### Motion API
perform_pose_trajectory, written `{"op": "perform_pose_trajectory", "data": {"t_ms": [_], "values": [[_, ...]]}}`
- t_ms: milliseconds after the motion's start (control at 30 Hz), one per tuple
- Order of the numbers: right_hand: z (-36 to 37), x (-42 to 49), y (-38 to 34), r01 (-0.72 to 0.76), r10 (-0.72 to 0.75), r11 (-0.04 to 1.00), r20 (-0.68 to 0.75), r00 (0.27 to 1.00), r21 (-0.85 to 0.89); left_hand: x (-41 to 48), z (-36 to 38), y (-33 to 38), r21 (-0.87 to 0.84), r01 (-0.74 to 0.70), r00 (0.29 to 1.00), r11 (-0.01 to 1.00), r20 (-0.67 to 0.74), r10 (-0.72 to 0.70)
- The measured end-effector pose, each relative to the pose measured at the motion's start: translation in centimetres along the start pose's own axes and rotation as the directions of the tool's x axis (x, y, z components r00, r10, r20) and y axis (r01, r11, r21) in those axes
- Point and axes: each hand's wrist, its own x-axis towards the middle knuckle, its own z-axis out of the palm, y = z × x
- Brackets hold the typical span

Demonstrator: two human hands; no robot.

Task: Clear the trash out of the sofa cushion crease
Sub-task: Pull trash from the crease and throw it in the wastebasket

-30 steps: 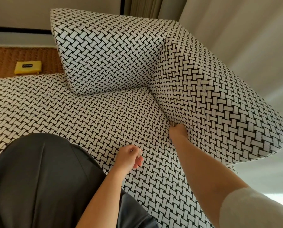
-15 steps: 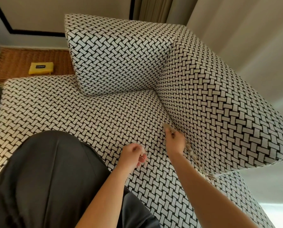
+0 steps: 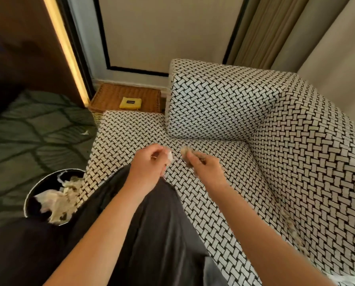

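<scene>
The right hand [image 3: 205, 169] has come out of the crease it was pushed into a second ago and is now raised over the seat cushion [image 3: 218, 205], fingers curled and pinching a tan, fibrous tuft of trash [image 3: 185, 152]. The left hand [image 3: 146, 162] has risen to meet it, knuckles up, gripping the same small white scrap [image 3: 169, 157] as before. The two hands are close together but not touching. Both forearms reach forward over the person's dark trousers [image 3: 151, 223].

The view has swung left, and a round black bin [image 3: 31, 195] now shows on the floor beside the sofa, with pale crumpled trash already in it – so this handful looks ready to drop there.

The job is not finished: more tan fluff [image 3: 289, 221] lies along the crease [image 3: 265, 182] between the seat and the side cushion [image 3: 308, 162], well to the right of the hands.
</scene>
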Motion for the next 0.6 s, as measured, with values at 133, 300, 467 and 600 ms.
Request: {"op": "perform_pose_trajectory", "data": {"t_ms": [133,300,467,600], "values": [[5.0,0.8,-3.7,0.135,-0.131,0.991,0.178,0.975,-0.010,0.2,-6.0,-1.0,0.115,-0.017,0.996,0.993,-0.082,0.027],[12.4,2.2,-5.8,0.260,-0.211,0.961,0.355,0.911,-0.095,-0.1,-12.6,-4.0,0.075,0.093,0.975,0.993,-0.209,-0.076],[19.5,3.9,-6.1,0.242,-0.122,0.955,0.519,0.846,-0.169,0.5,-18.0,-9.0,-0.021,0.237,0.918,0.971,-0.321,-0.231],[24.7,6.1,-4.4,0.192,0.006,0.945,0.604,0.797,-0.263,1.1,-21.2,-14.5,-0.093,0.369,0.837,0.925,-0.400,-0.374]]}}
